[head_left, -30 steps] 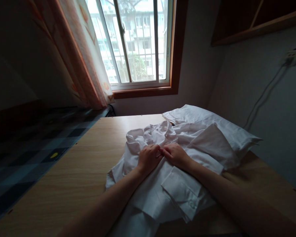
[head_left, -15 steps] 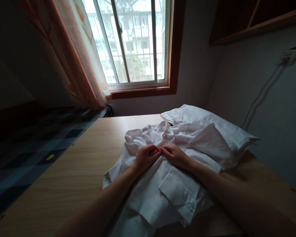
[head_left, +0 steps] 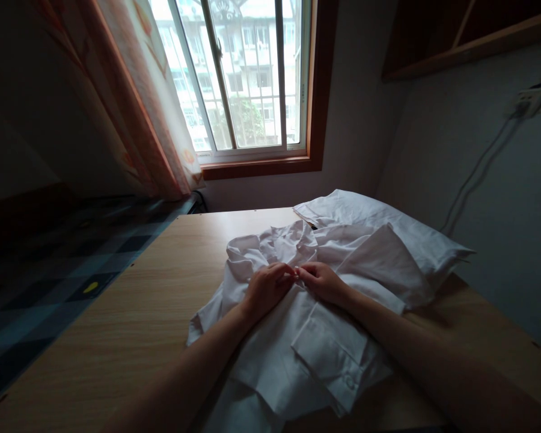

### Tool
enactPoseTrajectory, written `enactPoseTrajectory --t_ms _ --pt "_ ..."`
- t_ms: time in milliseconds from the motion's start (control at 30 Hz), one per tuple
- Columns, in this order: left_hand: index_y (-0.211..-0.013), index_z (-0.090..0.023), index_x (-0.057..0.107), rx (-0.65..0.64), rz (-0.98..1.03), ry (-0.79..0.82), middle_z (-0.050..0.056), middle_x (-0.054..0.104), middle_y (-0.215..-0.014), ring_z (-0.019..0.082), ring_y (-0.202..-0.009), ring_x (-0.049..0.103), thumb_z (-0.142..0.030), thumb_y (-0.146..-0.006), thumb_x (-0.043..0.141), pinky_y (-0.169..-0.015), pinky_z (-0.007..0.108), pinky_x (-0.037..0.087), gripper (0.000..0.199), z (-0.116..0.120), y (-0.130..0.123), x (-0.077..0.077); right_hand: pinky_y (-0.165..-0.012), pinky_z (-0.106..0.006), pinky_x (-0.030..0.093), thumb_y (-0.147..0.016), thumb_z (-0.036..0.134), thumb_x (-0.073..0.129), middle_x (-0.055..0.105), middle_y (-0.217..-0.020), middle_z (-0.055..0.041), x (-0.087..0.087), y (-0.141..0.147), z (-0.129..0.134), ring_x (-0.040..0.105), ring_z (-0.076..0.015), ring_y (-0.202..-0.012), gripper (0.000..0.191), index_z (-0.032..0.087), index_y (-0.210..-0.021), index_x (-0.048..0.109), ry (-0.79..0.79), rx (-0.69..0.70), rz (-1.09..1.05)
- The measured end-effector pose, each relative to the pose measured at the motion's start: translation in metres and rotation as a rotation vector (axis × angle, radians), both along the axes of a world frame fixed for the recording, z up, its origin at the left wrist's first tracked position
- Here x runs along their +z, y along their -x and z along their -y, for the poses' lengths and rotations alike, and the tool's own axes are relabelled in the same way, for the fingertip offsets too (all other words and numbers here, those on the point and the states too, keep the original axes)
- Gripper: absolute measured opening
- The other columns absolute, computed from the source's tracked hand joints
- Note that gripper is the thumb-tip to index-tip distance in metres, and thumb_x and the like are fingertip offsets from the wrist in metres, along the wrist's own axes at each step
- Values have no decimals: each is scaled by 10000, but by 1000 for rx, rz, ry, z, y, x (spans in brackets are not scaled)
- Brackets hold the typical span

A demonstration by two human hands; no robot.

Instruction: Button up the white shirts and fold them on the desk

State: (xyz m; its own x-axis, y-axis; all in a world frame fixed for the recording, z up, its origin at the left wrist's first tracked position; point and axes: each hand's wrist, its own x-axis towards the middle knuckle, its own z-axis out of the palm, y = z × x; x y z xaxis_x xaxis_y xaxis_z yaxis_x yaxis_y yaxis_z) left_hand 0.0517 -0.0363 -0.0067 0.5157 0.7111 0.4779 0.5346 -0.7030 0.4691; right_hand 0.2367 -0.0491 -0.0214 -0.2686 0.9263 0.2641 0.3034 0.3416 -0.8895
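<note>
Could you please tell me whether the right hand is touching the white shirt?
Touching: the head view shows the right hand resting against the bunched white shirt.

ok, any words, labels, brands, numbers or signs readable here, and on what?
No readable text anywhere.
Window frame: tiny marks, possibly print, too small to read.
White shirt: no lettering visible.
Wall socket: too blurred to make out any marking.
Yellow patch on the bed cover: no legible text.
</note>
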Motion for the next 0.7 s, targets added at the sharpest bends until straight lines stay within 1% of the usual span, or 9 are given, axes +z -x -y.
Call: enactPoseTrajectory --t_ms 167,267,367,500,567,633,700 --pt "-850 -212 668 13 -110 -135 18 721 -857 163 -746 654 -191 -874 599 -648 241 429 76 5 1 5 -619 -248 399 -861 502 502 620 -663 -15 0 -3 -2 538 -143 -637 410 156 -686 634 84 52 -71" --pt "-838 -215 657 18 -165 -207 18 707 -832 162 -727 638 -219 -904 555 -630 247 406 122 6 0 6 -617 -251 396 -844 523 527 611 -650 -13 1 -5 -3 527 -141 -628 415 154 -688 634 115 69 -78" --pt "-848 -218 641 12 -168 -206 11 702 -838 155 -712 628 -214 -912 531 -615 244 390 128 6 0 5 -647 -257 409 -841 540 538 626 -679 -19 2 -6 -3 539 -148 -658 424 151 -713 647 118 90 -81" --pt "-835 -220 615 -13 -101 -200 1 690 -819 141 -689 612 -186 -908 511 -603 234 382 132 5 2 4 -690 -267 426 -820 586 563 643 -706 -24 3 -7 -3 558 -157 -692 456 148 -745 666 152 96 -117" --pt "-808 -216 599 15 -75 -232 10 673 -786 146 -688 605 -228 -930 493 -615 240 389 162 7 4 6 -693 -272 436 -786 610 595 652 -722 -28 3 -9 -4 563 -158 -691 473 144 -797 678 223 78 -176" --pt "-802 -212 587 77 -48 -265 23 664 -776 156 -706 607 -277 -947 479 -641 248 404 192 8 7 10 -675 -274 442 -752 621 626 654 -736 -31 3 -11 -5 560 -156 -679 487 144 -839 675 286 34 -238" --pt "-816 -211 580 139 -37 -279 30 663 -774 164 -723 615 -299 -952 470 -662 253 414 197 7 12 16 -653 -273 442 -750 632 619 645 -737 -29 3 -14 -7 555 -156 -671 491 151 -841 657 286 -12 -268"
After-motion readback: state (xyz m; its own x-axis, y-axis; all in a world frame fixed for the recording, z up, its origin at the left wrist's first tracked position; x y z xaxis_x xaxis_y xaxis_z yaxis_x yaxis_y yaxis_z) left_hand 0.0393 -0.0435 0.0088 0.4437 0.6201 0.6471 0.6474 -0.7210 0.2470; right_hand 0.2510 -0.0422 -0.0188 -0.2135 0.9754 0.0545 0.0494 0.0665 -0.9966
